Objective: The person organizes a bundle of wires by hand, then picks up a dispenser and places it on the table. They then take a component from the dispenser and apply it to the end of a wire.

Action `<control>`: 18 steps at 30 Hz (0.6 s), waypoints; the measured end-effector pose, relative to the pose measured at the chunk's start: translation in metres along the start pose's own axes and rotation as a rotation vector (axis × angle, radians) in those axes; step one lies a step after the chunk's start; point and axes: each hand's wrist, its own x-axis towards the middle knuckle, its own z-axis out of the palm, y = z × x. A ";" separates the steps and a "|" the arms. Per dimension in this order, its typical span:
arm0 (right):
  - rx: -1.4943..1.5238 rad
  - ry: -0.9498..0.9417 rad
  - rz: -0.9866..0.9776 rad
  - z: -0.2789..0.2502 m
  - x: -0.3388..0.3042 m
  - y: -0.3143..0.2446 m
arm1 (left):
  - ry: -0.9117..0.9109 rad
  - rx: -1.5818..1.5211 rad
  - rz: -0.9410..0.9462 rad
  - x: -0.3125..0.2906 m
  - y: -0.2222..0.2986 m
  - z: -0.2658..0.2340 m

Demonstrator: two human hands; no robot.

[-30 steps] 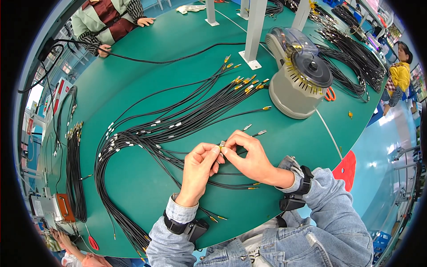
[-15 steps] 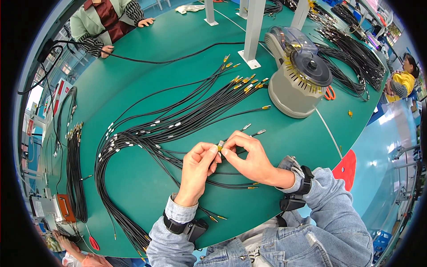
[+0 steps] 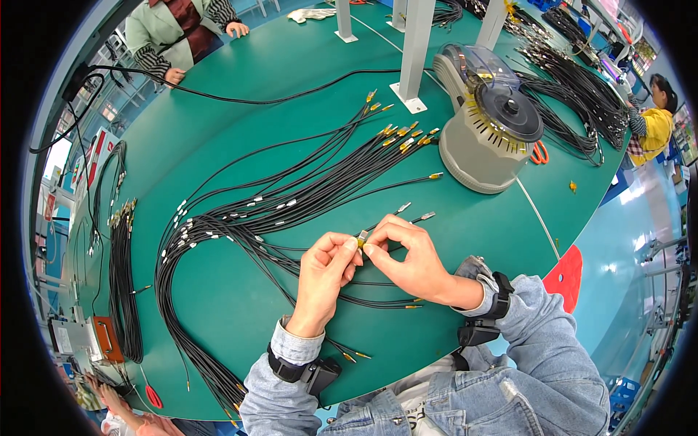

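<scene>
Between my two hands is a cable end (image 3: 362, 236) with a silvery connector and yellow tape around it. My left hand (image 3: 325, 272) pinches it from the left, thumb on top. My right hand (image 3: 411, 261) closes thumb and forefinger on its right side. The fingertips hide part of the connector and the tape. Under and beside my hands lies a big bundle of black cables (image 3: 291, 189), with white labels along them. Many far ends carry yellow tape (image 3: 400, 138). Two silvery ends without yellow tape (image 3: 423, 216) lie just beyond my right hand.
A round tape dispenser (image 3: 491, 138) with yellow pieces stands beyond my right hand, near orange-handled scissors (image 3: 539, 152). Grey posts (image 3: 413, 58) rise from the green table (image 3: 254, 327). More cable bundles lie left (image 3: 125, 291) and far right (image 3: 582, 87). Other people stand around the table.
My hands stay in almost the same place, still pinching the cable end. The person across the table and the one in yellow have shifted slightly.
</scene>
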 end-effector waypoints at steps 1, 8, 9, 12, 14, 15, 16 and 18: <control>-0.005 0.003 0.005 0.000 0.000 0.000 | 0.000 -0.005 0.003 0.000 0.000 0.000; -0.026 -0.002 0.022 -0.001 0.002 0.002 | -0.013 -0.012 0.012 0.000 0.000 -0.002; -0.027 -0.009 0.024 -0.002 0.003 0.002 | -0.016 -0.012 0.006 0.000 0.000 -0.003; -0.016 -0.017 0.038 -0.002 0.003 0.005 | -0.025 -0.012 -0.009 0.001 0.001 -0.002; 0.007 -0.023 0.061 -0.003 0.003 0.007 | 0.002 -0.005 0.014 0.000 0.003 0.002; 0.008 -0.023 0.059 -0.003 0.003 0.008 | 0.017 0.000 0.026 0.000 0.004 0.004; 0.023 -0.026 0.071 -0.003 0.004 0.008 | 0.018 0.001 0.027 -0.001 0.003 0.007; 0.055 -0.033 0.095 -0.003 0.004 0.010 | 0.108 0.055 0.203 -0.003 -0.001 0.014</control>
